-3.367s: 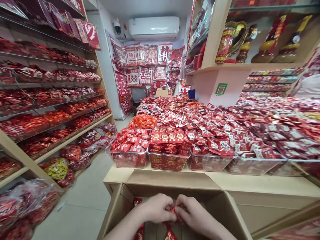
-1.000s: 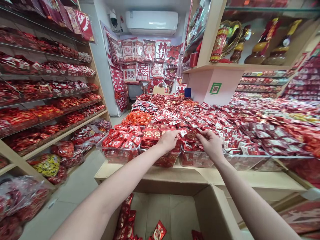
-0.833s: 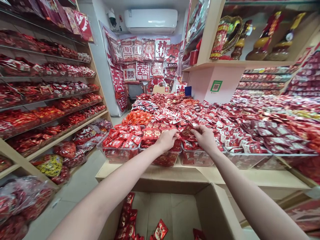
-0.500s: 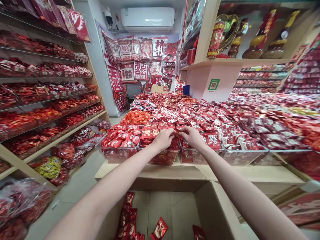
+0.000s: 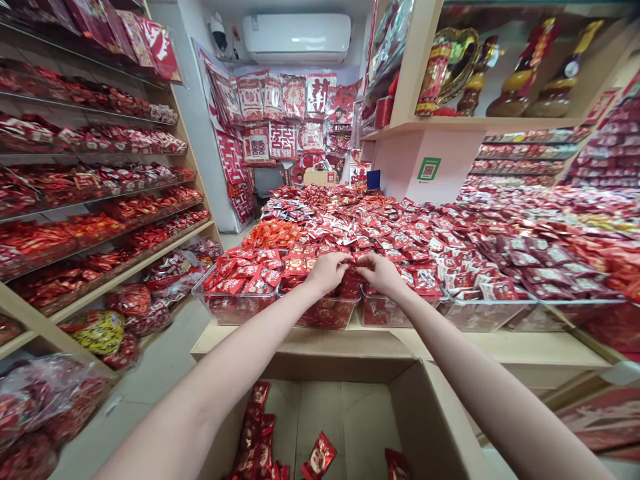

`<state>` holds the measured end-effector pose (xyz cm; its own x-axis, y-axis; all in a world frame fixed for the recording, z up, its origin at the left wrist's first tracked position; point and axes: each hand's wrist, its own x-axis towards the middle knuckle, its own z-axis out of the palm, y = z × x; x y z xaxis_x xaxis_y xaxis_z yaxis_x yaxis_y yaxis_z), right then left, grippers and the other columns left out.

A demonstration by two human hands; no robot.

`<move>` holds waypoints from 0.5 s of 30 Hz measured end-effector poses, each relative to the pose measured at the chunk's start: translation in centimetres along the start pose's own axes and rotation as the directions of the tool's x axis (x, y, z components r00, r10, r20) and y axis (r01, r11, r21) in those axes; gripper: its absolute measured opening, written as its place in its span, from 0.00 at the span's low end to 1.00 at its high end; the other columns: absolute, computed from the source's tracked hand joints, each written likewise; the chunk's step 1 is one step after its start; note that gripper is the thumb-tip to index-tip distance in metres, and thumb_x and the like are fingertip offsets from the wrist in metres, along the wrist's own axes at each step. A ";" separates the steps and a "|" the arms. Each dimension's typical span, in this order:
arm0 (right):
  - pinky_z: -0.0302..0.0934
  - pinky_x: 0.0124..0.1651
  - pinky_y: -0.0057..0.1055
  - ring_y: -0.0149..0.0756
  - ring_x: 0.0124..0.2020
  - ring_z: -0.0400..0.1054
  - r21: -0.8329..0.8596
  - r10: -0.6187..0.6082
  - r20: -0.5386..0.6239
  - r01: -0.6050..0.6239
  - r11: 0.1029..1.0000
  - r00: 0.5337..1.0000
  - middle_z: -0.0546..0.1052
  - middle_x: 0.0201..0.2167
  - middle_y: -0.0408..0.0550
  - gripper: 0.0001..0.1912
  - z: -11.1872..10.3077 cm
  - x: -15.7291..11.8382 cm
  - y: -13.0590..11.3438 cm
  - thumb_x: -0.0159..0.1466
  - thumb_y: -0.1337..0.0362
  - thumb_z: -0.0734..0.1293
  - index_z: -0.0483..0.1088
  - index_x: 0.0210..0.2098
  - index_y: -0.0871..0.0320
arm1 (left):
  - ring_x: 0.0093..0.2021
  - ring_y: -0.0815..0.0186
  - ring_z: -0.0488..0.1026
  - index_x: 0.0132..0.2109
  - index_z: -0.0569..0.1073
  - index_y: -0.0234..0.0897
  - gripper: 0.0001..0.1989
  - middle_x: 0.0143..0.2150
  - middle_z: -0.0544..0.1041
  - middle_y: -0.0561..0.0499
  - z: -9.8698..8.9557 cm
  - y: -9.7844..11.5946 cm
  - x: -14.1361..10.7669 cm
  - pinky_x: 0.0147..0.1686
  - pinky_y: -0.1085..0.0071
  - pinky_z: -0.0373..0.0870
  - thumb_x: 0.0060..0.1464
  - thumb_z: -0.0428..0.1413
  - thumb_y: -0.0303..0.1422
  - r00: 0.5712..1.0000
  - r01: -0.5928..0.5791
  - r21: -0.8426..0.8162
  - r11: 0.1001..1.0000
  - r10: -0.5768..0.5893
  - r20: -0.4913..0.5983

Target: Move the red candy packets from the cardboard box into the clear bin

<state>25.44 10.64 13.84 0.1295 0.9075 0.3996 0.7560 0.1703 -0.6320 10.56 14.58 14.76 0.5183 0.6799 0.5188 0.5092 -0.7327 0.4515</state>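
Observation:
My left hand (image 5: 330, 272) is over a clear bin (image 5: 323, 313) of red packets, its thumb and fingers pinched on a small red packet. Close on its right, my right hand (image 5: 379, 272) pinches at the same red material near the gap between two bins. The fingertips of both hands nearly meet, and the packet between them is mostly hidden. Below my arms an open cardboard box (image 5: 410, 393) holds several red packets, with one loose packet (image 5: 319, 456) on its bottom.
Heaped red packets (image 5: 400, 233) spread behind the front bins on a wooden counter (image 5: 475, 347). Shelves of packets (image 5: 95, 227) line the left side, with filled plastic bags below. A cabinet (image 5: 500, 123) with bottles juts out at upper right.
My left hand has shifted very slightly upward. The right hand stays nearly in place, and the packets in the box look the same.

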 end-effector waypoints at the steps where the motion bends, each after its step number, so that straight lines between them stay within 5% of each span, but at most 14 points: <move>1: 0.58 0.33 0.29 0.34 0.28 0.67 -0.004 0.028 -0.016 -0.028 1.000 0.999 0.74 0.26 0.46 0.04 0.0 -0.2 -0.1 0.49 0.69 0.64 0.67 0.27 0.59 | 0.42 0.67 0.70 0.42 0.72 0.36 0.13 0.41 0.75 0.50 0.0 0.0 0.1 0.45 0.71 0.63 0.49 0.50 0.25 1.000 0.010 -0.003 1.000 -0.010 0.006; 8: 0.60 0.33 0.31 0.35 0.31 0.68 0.053 0.111 -0.091 -0.107 0.993 0.990 0.74 0.28 0.49 0.11 0.7 -1.3 -0.7 0.49 0.71 0.62 0.62 0.34 0.59 | 0.34 0.65 0.71 0.36 0.74 0.34 0.10 0.33 0.76 0.49 0.0 -0.3 0.7 0.38 0.69 0.66 0.47 0.50 0.26 0.992 0.124 0.005 0.992 -0.124 -0.001; 15: 0.62 0.30 0.29 0.33 0.27 0.69 0.111 0.081 -0.061 -0.074 0.991 0.995 0.74 0.26 0.47 0.07 1.3 -1.4 0.0 0.51 0.70 0.61 0.63 0.31 0.58 | 0.32 0.67 0.71 0.37 0.74 0.35 0.11 0.30 0.76 0.51 0.0 -1.0 0.5 0.37 0.71 0.66 0.46 0.50 0.24 0.986 0.169 -0.013 0.986 -0.169 0.002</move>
<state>24.45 9.85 12.43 0.2288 0.8933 0.3870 0.6686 0.1447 -0.7294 10.36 15.64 14.57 0.4262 0.7939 0.4337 0.5807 -0.6077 0.5418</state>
